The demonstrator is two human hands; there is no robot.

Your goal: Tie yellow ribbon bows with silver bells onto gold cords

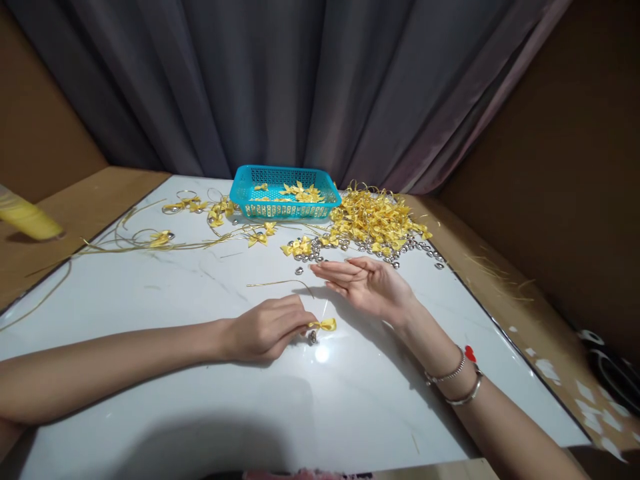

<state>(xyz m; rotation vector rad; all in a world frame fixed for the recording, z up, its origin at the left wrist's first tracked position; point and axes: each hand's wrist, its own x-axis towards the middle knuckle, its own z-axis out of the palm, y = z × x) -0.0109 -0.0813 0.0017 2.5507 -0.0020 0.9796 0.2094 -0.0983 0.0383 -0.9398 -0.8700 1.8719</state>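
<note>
My left hand [270, 328] is closed on a yellow ribbon bow [326, 325], pinching one end so that the other loop sticks out to the right. Just below the bow a small silver bell-like piece [313, 337] shows by the fingertips; whether it is joined to the bow I cannot tell. My right hand [367, 283] is held palm up above the table, fingers stretched out, with nothing in it. A short gold cord [275, 284] lies on the white surface beyond my left hand. Near my right fingertips sits a loose silver piece [299, 271].
A blue basket [286, 212] with yellow bows inside stands at the back. Right of it is a heap of yellow bows [375, 217], with silver pieces [400, 250] scattered in front. Gold cords [135, 248] trail left. A yellow roll [30, 219] is at the far left.
</note>
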